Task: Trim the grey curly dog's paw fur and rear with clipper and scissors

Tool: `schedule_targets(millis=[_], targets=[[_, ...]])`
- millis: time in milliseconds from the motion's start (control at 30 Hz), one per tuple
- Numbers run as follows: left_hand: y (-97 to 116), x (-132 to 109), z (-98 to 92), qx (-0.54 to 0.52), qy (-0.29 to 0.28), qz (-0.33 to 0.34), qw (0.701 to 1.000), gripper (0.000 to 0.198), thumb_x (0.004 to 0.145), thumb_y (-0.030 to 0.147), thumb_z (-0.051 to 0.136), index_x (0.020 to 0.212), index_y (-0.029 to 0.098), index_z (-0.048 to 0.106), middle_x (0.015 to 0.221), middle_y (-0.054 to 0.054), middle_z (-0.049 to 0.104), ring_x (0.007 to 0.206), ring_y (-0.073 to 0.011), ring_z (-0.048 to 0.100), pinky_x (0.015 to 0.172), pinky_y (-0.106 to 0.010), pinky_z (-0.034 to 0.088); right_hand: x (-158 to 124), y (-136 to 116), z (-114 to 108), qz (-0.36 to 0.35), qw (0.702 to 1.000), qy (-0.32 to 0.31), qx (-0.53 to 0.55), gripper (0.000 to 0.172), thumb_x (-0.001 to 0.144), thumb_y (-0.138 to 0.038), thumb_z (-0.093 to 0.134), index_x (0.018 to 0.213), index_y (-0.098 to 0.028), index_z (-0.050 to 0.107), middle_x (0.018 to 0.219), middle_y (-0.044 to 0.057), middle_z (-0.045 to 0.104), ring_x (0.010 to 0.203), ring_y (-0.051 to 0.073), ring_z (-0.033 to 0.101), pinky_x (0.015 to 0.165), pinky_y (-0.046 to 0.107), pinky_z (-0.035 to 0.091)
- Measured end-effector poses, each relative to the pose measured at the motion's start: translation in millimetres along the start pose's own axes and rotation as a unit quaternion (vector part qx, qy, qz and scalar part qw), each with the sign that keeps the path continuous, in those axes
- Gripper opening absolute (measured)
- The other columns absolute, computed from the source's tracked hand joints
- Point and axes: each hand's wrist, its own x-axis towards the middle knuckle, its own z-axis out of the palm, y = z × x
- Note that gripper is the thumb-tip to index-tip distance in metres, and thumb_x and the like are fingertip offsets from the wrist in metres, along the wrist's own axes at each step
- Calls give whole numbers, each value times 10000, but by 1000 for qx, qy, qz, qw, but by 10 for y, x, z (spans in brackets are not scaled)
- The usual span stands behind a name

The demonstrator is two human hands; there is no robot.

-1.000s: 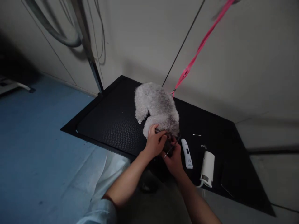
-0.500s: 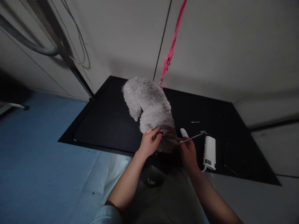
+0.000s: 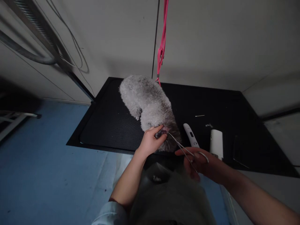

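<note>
A curly grey dog (image 3: 150,97) is on the black table (image 3: 105,125), its head toward me. My left hand (image 3: 151,140) holds the dog's ear between thumb and fingers, with pinkish skin showing. My right hand (image 3: 199,161) grips a metal hemostat (image 3: 185,149) by its finger loops, and the tip points at the skin beside my left thumb. Whether the tip holds anything is too small to tell. Beyond my right hand lies a white handheld device (image 3: 190,134) with a small dark display.
A pink leash (image 3: 161,53) rises from the dog. A white box-shaped device (image 3: 217,142), a thin swab (image 3: 200,116) and a small tuft (image 3: 209,125) lie on the table's right side. A metal post (image 3: 82,86) stands at the left.
My right hand has moved back toward me and turned the hemostat, so its tip now points at the ear. The white handheld device has come into fuller view. The camera view has shifted slightly.
</note>
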Motion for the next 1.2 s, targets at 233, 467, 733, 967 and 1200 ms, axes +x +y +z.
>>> schedule_targets(millis=[233, 467, 733, 967, 1200], targets=[[-11, 5, 17, -12, 0, -13, 1000, 416, 781, 323, 688, 1160, 152, 689, 904, -69, 711, 806, -167, 641, 771, -291, 520, 32, -14, 12, 26, 1000, -4, 13, 558, 741, -572, 693, 1116, -164, 625, 627, 9, 662, 471, 121, 564, 426, 231, 438], [-42, -11, 39, -12, -6, -21, 1000, 420, 778, 318, 689, 1168, 162, 688, 933, -73, 713, 801, -167, 644, 774, -297, 525, 100, 37, 38, 8, 1000, 5, 15, 574, 760, -555, 704, 1152, -146, 610, 643, -4, 653, 444, 85, 536, 410, 201, 398], [-78, -11, 36, -18, -15, -13, 1000, 402, 781, 303, 687, 1152, 147, 694, 896, -72, 707, 786, -165, 640, 759, -291, 522, -44, 86, 100, 9, 1000, -14, 19, 617, 731, -610, 711, 1145, -165, 605, 609, -20, 636, 399, 73, 510, 381, 187, 380], [-84, -9, 18, -31, -17, -8, 999, 386, 786, 305, 684, 1141, 154, 703, 934, -83, 721, 820, -174, 654, 759, -284, 521, 164, 135, 24, 5, 999, -5, 40, 575, 776, -565, 691, 1167, -153, 603, 650, -6, 639, 458, 78, 538, 425, 184, 413], [-139, 0, 21, -69, 1, 9, 998, 305, 857, 229, 563, 1098, 132, 722, 885, -77, 742, 769, -144, 651, 737, -260, 513, 40, 103, 114, -16, 999, 7, 38, 617, 714, -573, 750, 1158, -170, 606, 612, -33, 619, 399, 55, 475, 366, 163, 354]])
